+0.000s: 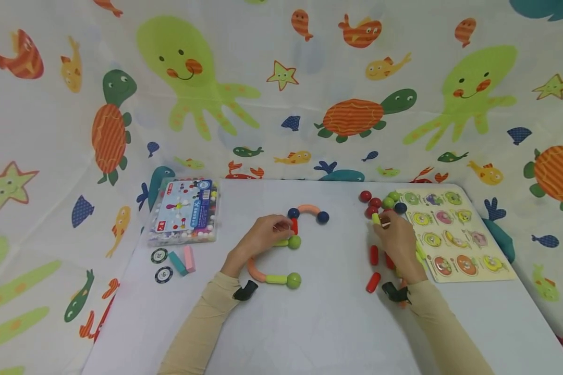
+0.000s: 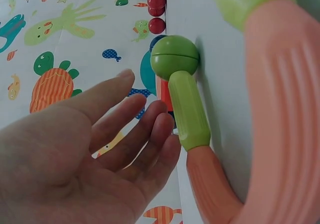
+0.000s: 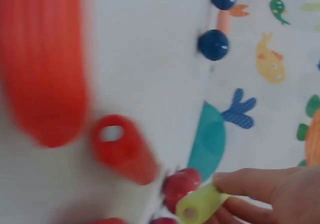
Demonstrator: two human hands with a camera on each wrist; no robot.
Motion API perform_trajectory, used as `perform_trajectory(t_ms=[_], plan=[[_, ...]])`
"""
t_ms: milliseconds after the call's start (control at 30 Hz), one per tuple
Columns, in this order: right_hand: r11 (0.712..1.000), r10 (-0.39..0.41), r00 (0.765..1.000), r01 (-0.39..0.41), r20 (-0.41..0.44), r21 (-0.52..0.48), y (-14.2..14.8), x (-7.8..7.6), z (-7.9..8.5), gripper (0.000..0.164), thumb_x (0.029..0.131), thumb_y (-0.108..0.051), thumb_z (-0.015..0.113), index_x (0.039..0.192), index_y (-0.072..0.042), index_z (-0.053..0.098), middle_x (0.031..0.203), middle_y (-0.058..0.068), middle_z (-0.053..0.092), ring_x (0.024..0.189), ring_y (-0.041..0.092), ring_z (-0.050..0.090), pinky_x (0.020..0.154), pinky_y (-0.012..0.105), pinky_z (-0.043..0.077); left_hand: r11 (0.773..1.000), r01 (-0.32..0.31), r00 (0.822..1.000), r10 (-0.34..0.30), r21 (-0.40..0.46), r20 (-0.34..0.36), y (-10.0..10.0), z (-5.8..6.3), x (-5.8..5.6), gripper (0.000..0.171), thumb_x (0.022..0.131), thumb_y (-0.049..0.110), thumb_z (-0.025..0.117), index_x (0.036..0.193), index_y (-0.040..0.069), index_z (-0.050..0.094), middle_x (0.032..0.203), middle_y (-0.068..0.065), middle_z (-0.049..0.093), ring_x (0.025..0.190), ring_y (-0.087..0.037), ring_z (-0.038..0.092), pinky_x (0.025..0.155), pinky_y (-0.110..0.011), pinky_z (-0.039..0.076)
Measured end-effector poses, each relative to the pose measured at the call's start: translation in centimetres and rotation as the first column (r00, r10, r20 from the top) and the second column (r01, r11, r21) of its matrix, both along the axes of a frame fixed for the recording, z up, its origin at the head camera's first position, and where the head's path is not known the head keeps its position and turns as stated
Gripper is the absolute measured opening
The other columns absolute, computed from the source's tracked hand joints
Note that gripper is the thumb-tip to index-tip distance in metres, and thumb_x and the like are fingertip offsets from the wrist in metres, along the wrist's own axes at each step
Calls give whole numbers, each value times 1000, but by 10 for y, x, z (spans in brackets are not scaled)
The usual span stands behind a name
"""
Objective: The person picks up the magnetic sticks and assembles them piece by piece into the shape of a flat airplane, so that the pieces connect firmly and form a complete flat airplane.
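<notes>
On the left of the desk stood a box, with chips, a teal block and a pink block nearer the person. The left hand reached over the left side of a chain, its fingers loosely bent, thumb apart, holding nothing; whether a fingertip touched the red link could not be told. The chain wound from a blue end ball on the far side to a green end ball on the near side, its nearest straight link running side to side. Well to the right, across the white desk top, the right hand pinched a yellow-green rod, its long axis pointing mostly away from the person, across the line of that link; the left hand was nearer the chain. Red balls, green balls and a navy ball crowded round the right hand's far side, loose red rods lay on its near side, and a puzzle board lay beyond it.
</notes>
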State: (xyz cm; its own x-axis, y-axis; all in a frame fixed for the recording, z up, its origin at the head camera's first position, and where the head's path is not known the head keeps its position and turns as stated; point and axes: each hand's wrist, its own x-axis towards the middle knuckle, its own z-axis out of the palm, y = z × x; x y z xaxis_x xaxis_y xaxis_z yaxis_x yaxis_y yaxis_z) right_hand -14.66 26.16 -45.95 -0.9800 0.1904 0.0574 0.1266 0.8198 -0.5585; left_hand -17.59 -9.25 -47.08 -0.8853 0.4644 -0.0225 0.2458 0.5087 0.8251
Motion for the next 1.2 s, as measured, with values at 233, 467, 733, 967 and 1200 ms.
perform_trajectory(t_ms=[233,467,733,967,1200], plan=[[987,18,987,-43,-159,-154,-23,-4,18,37,96,-26,71,126,-6,65,110,15,71,99,27,64,72,20,47,1000,12,1000,-12,-5,-10,1,0,1,31,95,22,73,122,8,70,112,-3,71,102,-16,63,93,-36,53],[963,47,958,-118,-285,-240,-57,-5,14,35,94,-26,74,124,-9,68,114,10,73,96,25,68,73,9,46,1000,31,999,-31,-5,-14,0,1,1,31,93,21,75,121,8,71,116,-7,71,107,-20,63,95,-38,53],[957,101,994,-107,-33,-271,-85,-4,-7,36,94,-26,74,123,-6,68,114,13,73,102,28,69,83,36,59,997,75,997,-75,-11,-32,1,-1,-1,31,91,20,78,117,5,72,114,-12,70,107,-27,63,96,-43,53],[961,86,995,-73,40,-268,-95,-4,-20,34,92,-24,75,119,-4,70,108,14,74,98,28,71,79,36,61,995,92,995,-93,-22,-32,1,-4,-2,30,90,22,79,116,7,74,111,-9,71,104,-25,63,94,-40,53],[964,76,994,-53,80,-262,-98,-6,-22,35,92,-23,75,120,-3,70,108,14,74,99,27,69,79,35,60,994,104,994,-105,-29,-33,2,-6,-3,28,89,19,80,115,8,75,107,-8,70,102,-26,63,93,-42,53]])
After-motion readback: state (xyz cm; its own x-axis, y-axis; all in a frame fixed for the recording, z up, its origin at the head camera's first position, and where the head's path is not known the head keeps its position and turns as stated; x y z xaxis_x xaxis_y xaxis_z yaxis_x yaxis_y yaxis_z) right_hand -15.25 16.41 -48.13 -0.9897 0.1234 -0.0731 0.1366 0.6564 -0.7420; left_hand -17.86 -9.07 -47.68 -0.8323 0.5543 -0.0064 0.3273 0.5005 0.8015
